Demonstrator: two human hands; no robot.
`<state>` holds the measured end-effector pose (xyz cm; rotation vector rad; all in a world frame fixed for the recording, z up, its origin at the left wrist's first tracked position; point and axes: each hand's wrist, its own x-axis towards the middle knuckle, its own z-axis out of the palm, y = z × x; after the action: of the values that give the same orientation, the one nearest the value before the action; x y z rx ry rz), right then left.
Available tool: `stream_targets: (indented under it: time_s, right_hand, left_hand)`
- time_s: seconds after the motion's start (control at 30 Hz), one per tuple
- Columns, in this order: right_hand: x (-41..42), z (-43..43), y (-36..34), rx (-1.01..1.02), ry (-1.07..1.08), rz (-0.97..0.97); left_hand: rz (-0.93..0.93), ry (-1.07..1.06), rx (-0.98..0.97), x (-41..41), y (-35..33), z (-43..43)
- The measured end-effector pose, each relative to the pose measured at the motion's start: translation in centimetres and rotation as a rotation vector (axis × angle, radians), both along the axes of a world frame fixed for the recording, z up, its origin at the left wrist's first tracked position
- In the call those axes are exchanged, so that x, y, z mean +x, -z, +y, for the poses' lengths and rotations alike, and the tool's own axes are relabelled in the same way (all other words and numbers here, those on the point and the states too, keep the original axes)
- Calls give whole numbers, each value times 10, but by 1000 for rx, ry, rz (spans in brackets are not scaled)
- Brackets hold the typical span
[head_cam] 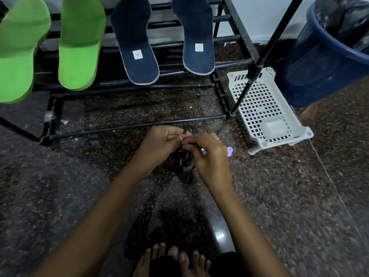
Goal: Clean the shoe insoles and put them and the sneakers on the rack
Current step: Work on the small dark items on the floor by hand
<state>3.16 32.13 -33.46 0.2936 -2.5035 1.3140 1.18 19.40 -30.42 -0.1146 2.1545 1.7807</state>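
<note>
Left hand [162,141]: fingers curled, pinching the black shoelace [187,129].
Right hand [208,156]: pinching the same lace, against the left hand.
Sneaker [177,161]: on the floor [69,196] under both hands.
Insoles [137,47]: leaning on the rack [229,62].

a thin ring [217,139] circles one finger of the right grip [207,156]; forearms [111,196] and feet [159,258] are bare.

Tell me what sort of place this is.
Probably a home's entry or utility corner: a black metal shoe rack with green insoles and navy insoles propped on it, a blue lined bin nearby, and a speckled stone floor.
</note>
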Motion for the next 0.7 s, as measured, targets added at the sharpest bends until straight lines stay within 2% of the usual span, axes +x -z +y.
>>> stream_targets:
  time_s: [0.13, 0.23, 0.5, 0.57, 0.7]
  right_hand:
    - [-4, 4, -9, -108, 30, -15]
    - [-9, 10, -15, -161, 69, -24]
    - [-16, 15, -21, -506, 73, -198]
    - [-15, 12, -19, -570, 76, -228]
    - [-9, 4, -11, -599, 55, -267]
  left_hand:
    - [-78, 37, 77, -1, -7, -2]
    - [-124, 148, 101, -1, -11, -7]
    - [-219, 329, 185, 2, -16, -13]
    - [-223, 313, 266, 2, -17, -13]
    - [-213, 108, 559, 1, -18, -9]
